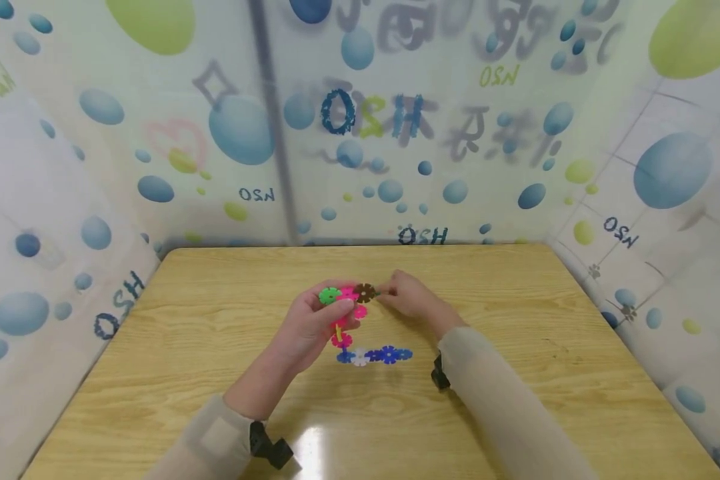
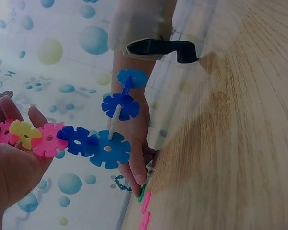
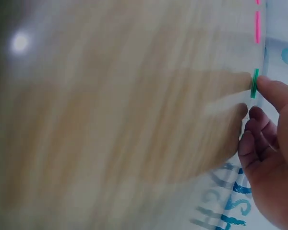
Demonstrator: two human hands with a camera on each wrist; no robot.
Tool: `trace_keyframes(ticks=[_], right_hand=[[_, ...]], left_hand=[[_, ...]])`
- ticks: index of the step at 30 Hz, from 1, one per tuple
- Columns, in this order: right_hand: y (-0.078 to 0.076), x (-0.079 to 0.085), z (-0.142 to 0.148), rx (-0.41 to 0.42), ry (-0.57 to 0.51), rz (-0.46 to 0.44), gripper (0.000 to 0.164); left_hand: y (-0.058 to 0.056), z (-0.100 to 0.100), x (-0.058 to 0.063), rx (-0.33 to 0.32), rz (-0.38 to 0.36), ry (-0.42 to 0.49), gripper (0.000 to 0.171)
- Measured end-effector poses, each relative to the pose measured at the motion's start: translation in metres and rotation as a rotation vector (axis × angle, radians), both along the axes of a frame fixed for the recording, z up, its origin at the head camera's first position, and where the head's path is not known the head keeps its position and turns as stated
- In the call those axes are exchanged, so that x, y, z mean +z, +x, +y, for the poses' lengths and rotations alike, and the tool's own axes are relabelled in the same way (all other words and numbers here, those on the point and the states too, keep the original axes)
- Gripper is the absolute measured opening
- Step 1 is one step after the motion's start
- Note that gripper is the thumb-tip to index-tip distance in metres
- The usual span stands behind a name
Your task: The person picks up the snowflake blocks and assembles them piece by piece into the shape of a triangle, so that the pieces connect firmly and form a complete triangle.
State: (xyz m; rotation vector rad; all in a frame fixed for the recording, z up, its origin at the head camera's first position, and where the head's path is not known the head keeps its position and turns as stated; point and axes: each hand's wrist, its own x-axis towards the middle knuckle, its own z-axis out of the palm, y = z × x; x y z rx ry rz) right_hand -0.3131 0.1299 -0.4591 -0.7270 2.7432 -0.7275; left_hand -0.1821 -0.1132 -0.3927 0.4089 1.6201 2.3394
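Note:
My left hand (image 1: 309, 323) (image 2: 14, 175) holds a chain of joined, notched plastic flower discs, with its thumb laid across the pink ones. A green disc (image 1: 330, 295) and a brown disc (image 1: 365, 292) show at the chain's upper part. Below the hand hang a yellow disc (image 2: 25, 134), a pink disc (image 2: 49, 139) and a bent run of blue discs (image 2: 110, 149) with a white one (image 1: 360, 359). My right hand (image 1: 409, 295) (image 3: 278, 153) touches a loose green disc (image 3: 254, 83) on the table with one extended fingertip; its other fingers curl loosely.
Loose pink discs (image 3: 258, 27) lie in line with the loose green one on the wooden table (image 1: 516, 400). Behind the table stands a pale wall covering (image 1: 390, 167) printed with blue and green bubbles. Dark wrist mounts (image 1: 270, 447) sit at both sleeves.

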Motion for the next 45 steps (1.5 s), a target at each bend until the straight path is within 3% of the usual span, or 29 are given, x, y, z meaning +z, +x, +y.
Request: trace_keyframes(ticks=[4,11,16,20,23,28,34,37,41,45], right_hand=[[0.009,0.004,0.009,0.000,0.039,0.019,0.028],[0.038,0.011,0.027,0.119,0.167,0.178,0.024],[0.050,0.012,0.032,0.118,0.190,0.172,0.019],[0.056,0.010,0.035,0.058,0.159,0.143,0.014],[0.059,0.010,0.036,-0.003,0.100,0.078,0.014],[0.065,0.010,0.041,-0.106,-0.014,-0.064,0.028],[0.078,0.014,0.059,-0.145,-0.153,-0.095,0.008],[0.090,0.026,0.065,-0.180,-0.315,-0.121,0.016],[0.109,0.051,0.062,-0.187,-0.608,-0.202,0.032],[0.127,0.073,0.053,-0.196,-0.823,-0.286,0.035]], left_hand=[[0.000,0.002,-0.001,0.000,-0.002,-0.002,0.024],[-0.001,0.006,-0.004,-0.008,0.000,-0.019,0.025],[0.000,0.008,-0.004,-0.012,0.023,-0.028,0.026],[0.000,0.011,-0.004,-0.016,0.054,-0.045,0.025],[0.001,0.012,-0.004,-0.013,0.079,-0.074,0.024],[0.002,0.016,-0.004,-0.011,0.107,-0.115,0.026],[0.003,0.020,-0.005,-0.003,0.103,-0.105,0.026],[0.003,0.022,-0.006,-0.003,0.115,-0.105,0.026],[0.003,0.024,-0.005,0.005,0.137,-0.114,0.025],[0.004,0.025,-0.006,0.027,0.165,-0.160,0.026]])
